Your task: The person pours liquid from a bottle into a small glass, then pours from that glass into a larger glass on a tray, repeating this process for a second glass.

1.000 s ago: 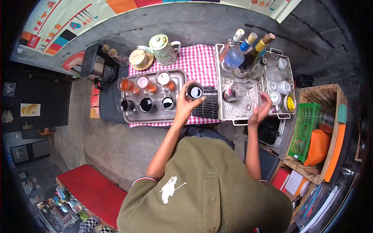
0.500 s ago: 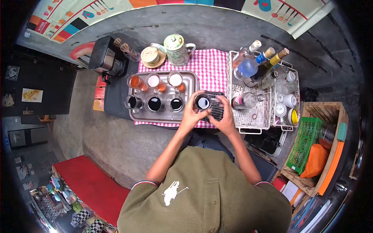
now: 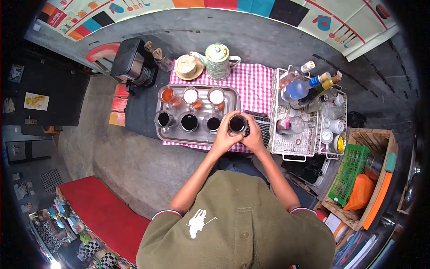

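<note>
Between both hands is a glass of dark drink point(image 3: 237, 124). My left hand point(image 3: 225, 136) is wrapped round its left side, and my right hand point(image 3: 254, 136) closes on its right side. Just left of it, the metal tray point(image 3: 179, 136) bears a front row of glasses with dark liquid, one being a dark-filled glass point(image 3: 188, 122). Behind them stand glass mugs with orange-red drink, one an amber mug point(image 3: 168, 95); two look white on top. A dark checked cloth point(image 3: 263, 127) lies partly under my right hand.
At the back stand a green-white enamel teapot point(image 3: 218, 62) and a lidded cup on a saucer point(image 3: 186, 67). To the right, a white wire rack point(image 3: 293, 150) holds bottles and jars. A coffee maker point(image 3: 134, 62) is at the left. A wooden crate point(image 3: 376, 139) with a green basket sits farther right.
The view has shifted, so the table things appear farther right and slightly lower. Relative to the tray, the held glass has come closer to its right edge, and my right hand has closed in round it.
</note>
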Tool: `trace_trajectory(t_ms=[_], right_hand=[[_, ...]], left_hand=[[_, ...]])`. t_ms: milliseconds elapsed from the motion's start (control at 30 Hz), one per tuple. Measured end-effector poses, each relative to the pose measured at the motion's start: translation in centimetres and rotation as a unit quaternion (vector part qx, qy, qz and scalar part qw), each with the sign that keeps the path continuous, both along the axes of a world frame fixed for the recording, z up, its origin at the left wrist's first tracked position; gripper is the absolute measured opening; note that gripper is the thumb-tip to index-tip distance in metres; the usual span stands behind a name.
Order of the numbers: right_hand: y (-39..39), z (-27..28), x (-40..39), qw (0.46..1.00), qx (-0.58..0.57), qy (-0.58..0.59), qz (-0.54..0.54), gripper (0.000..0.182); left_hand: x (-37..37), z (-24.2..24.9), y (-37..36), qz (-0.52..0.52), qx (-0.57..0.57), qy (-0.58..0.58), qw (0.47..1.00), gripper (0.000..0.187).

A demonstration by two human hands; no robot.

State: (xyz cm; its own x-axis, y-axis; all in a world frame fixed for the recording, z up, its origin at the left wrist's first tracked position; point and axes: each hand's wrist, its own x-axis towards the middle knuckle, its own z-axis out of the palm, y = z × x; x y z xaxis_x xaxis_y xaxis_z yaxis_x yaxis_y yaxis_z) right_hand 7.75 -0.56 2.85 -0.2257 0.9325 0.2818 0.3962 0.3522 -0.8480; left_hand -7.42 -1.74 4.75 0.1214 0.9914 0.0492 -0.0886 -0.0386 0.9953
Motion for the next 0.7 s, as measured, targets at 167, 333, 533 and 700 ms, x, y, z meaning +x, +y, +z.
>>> trace_trajectory(t_ms=[167,333,533,700], right_hand=[[0.0,0.1,-1.2,1.000,-0.020,0.011,0.001,0.068],[-0.2,0.0,-2.2,0.999,-0.032,0.008,-0.025,0.070],[-0.1,-0.2,-2.8,0.998,-0.056,0.014,-0.039,0.069],[0.1,-0.9,-3.1,0.997,-0.057,0.010,-0.047,0.070]], left_hand=[[-1.6,-0.7,0.1,-0.010,-0.010,0.024,1.000,0.078],[-3.8,0.2,0.0,-0.034,-0.017,0.063,0.997,0.088],[-8.3,-2.4,-0.9,-0.006,0.031,0.199,0.979,0.084],[-9.2,-6.7,-1.3,0.003,0.075,0.306,0.949,0.088]])
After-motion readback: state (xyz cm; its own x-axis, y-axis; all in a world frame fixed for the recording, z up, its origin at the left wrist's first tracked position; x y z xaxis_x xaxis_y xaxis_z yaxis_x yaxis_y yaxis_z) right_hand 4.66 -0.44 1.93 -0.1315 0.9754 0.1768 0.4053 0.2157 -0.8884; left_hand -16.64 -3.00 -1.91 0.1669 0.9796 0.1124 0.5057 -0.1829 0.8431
